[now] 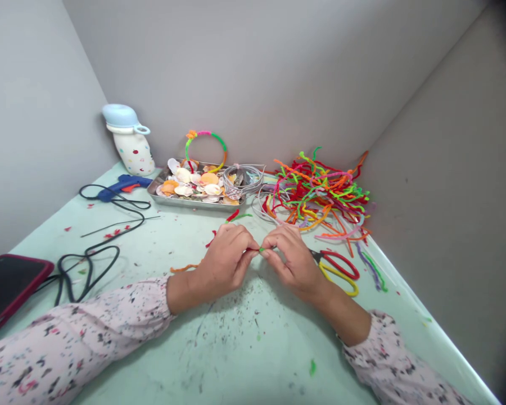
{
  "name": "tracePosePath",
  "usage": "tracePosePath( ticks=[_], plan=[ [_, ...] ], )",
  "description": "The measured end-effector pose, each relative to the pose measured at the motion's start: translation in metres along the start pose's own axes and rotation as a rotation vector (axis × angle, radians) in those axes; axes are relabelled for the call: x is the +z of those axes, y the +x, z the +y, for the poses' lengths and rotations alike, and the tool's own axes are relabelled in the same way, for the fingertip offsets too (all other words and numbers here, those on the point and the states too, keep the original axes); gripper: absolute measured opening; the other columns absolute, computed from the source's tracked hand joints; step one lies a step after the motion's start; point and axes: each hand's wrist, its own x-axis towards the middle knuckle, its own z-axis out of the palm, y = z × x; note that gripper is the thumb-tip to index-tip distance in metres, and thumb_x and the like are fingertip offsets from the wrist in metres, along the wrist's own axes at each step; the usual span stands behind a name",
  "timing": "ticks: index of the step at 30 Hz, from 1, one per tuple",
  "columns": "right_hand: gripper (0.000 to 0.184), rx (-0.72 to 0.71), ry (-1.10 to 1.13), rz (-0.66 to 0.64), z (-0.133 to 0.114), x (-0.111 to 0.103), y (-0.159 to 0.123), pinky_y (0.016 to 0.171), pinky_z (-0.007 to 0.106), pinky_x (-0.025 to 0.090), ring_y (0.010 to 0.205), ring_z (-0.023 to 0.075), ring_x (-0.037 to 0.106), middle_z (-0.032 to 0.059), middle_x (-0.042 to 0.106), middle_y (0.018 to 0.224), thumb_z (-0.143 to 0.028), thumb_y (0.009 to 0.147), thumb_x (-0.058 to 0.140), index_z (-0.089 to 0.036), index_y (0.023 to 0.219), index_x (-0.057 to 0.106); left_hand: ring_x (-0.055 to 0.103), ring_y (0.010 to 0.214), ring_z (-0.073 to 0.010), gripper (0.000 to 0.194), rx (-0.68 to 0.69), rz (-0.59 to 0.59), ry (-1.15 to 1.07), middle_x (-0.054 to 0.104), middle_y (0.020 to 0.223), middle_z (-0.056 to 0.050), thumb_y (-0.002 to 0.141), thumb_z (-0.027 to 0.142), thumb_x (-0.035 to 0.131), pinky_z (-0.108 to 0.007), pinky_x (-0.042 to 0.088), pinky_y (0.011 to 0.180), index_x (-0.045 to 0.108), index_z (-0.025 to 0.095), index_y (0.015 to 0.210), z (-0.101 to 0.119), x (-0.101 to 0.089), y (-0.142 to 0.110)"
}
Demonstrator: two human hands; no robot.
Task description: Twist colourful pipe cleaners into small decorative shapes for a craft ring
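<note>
Over the middle of the table, my left hand (pixel 224 260) and my right hand (pixel 293 260) meet fingertip to fingertip, both closed in a pinch. Between them shows a tiny bit of green pipe cleaner (pixel 261 249); most of it is hidden by the fingers. Just beyond my left hand lie short red and green pipe cleaner pieces (pixel 233 216), and an orange piece (pixel 184 268) pokes out by the left wrist. Scissors (pixel 340 268) with red and yellow handles rest partly behind my right hand.
A metal tray (pixel 185 203) of seashells (pixel 194 183) holds a pipe cleaner ring (pixel 225 147) and coiled wire (pixel 253 181). Right of it is a pipe cleaner heap (pixel 320 191). Leftward are a blue glue gun (pixel 124 185), its black cord (pixel 90 247), a bottle (pixel 132 149) and a phone (pixel 12 287).
</note>
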Motion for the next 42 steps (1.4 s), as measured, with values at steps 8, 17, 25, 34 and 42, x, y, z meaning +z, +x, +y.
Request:
tracePosePath(
  ticks=[8,17,25,34,42],
  plan=[
    [0.006,0.026,0.040,0.010,0.0011,-0.0020,-0.0003,0.087,0.041,0.039,0.084,0.0197,0.055,0.0028,0.061,0.084,-0.026,0.090,0.050,-0.023,0.089,0.056,0.049,0.078,-0.0183,0.006,-0.005,0.006,-0.004,0.057,0.080,-0.005,0.090,0.016,0.045,-0.037,0.039,0.076,0.050,0.018,0.087,0.0002,-0.0001,0.0014],
    [0.014,0.065,0.060,-0.040,-0.0050,-0.0036,0.0024,0.082,0.037,0.040,0.080,0.0190,0.054,0.0026,0.058,0.079,-0.027,0.092,0.044,-0.021,0.084,0.055,0.050,0.078,-0.0186,0.007,0.006,-0.005,-0.002,0.056,0.080,-0.005,0.091,0.017,0.044,-0.036,0.039,0.077,0.049,0.019,0.087,-0.0003,0.0004,-0.0001],
    [0.009,0.039,0.064,-0.025,-0.0021,-0.0035,0.0028,0.089,0.041,0.037,0.081,0.0189,0.053,0.0021,0.059,0.080,-0.025,0.091,0.048,-0.022,0.086,0.055,0.049,0.078,-0.0186,0.006,-0.006,0.000,-0.017,0.056,0.080,-0.005,0.090,0.016,0.045,-0.036,0.038,0.076,0.050,0.017,0.087,-0.0002,0.0002,0.0001],
    [0.016,0.073,0.093,-0.065,-0.0046,-0.0035,0.0026,0.082,0.038,0.040,0.079,0.0181,0.051,0.0018,0.055,0.077,-0.025,0.093,0.043,-0.021,0.083,0.054,0.050,0.079,-0.0188,0.007,0.002,-0.012,-0.028,0.057,0.081,-0.005,0.091,0.016,0.044,-0.036,0.038,0.076,0.050,0.018,0.088,-0.0002,-0.0001,-0.0002],
    [0.017,0.053,-0.005,0.140,0.0040,-0.0029,-0.0011,0.087,0.041,0.040,0.096,0.0223,0.056,0.0058,0.063,0.098,-0.021,0.086,0.056,-0.023,0.103,0.058,0.049,0.080,-0.0175,0.006,-0.149,0.035,-0.109,0.056,0.083,-0.004,0.092,0.019,0.045,-0.034,0.038,0.076,0.052,0.018,0.091,-0.0022,-0.0004,0.0005]
  ],
)
